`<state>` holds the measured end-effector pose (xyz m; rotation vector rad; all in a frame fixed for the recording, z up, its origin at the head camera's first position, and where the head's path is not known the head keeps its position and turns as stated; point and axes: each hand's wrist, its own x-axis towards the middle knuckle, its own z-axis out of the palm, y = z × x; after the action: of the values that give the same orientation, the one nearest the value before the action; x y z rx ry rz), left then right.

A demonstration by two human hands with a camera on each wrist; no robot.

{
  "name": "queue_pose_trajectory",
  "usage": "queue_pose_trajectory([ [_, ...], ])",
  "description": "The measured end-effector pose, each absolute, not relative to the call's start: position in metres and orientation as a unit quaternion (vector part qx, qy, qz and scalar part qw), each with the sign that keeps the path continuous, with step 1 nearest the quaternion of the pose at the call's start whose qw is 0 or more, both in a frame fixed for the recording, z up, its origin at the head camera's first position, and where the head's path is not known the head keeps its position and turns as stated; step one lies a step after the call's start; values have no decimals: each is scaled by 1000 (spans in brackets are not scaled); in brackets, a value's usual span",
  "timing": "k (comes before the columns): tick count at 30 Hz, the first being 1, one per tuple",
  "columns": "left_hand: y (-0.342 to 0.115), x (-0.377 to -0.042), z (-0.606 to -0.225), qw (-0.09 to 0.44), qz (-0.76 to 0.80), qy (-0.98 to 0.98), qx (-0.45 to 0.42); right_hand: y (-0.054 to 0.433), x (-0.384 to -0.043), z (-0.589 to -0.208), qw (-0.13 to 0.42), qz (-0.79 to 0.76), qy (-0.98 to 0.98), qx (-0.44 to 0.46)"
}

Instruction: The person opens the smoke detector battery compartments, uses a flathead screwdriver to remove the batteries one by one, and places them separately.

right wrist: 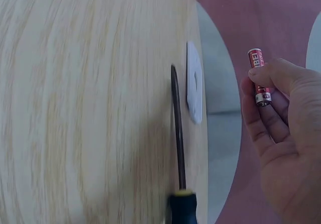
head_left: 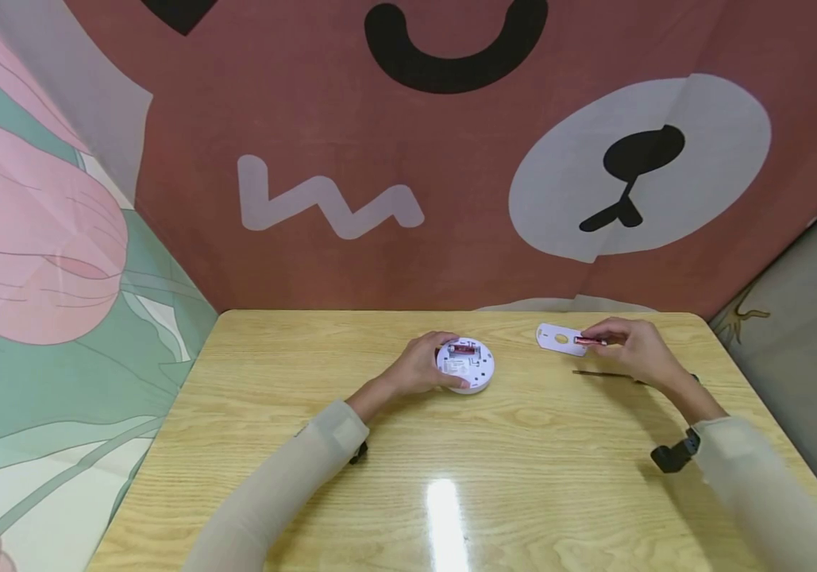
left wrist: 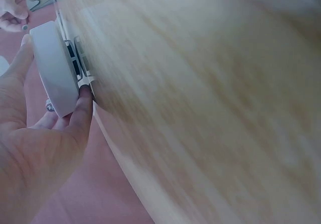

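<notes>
My left hand (head_left: 418,365) grips a round white device (head_left: 475,375), resembling a smoke alarm, by its rim. Its open underside faces up in the head view, with a red battery (head_left: 463,349) lying in the compartment. In the left wrist view the device's pale casing (left wrist: 52,68) sits between thumb and fingers, and a small round metallic end (left wrist: 49,105) shows beside the fingers. Off to the right, my right hand (head_left: 637,349) pinches another red battery (right wrist: 259,76) between thumb and fingers, above the table and near a white plate (head_left: 549,337).
A screwdriver (right wrist: 178,133) with a dark handle lies on the wooden table (head_left: 522,461) below my right hand. The plate lies near the table's back edge. A printed red backdrop (head_left: 351,270) rises directly behind.
</notes>
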<state>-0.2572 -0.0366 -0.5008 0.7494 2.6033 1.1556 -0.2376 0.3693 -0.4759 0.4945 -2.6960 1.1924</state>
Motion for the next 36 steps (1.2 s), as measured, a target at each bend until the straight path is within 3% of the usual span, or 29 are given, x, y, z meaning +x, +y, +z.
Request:
queue_pose_trajectory([
  [36, -37, -256, -499, 99, 383, 883, 251, 413, -240, -498, -7, 298, -947, 121],
])
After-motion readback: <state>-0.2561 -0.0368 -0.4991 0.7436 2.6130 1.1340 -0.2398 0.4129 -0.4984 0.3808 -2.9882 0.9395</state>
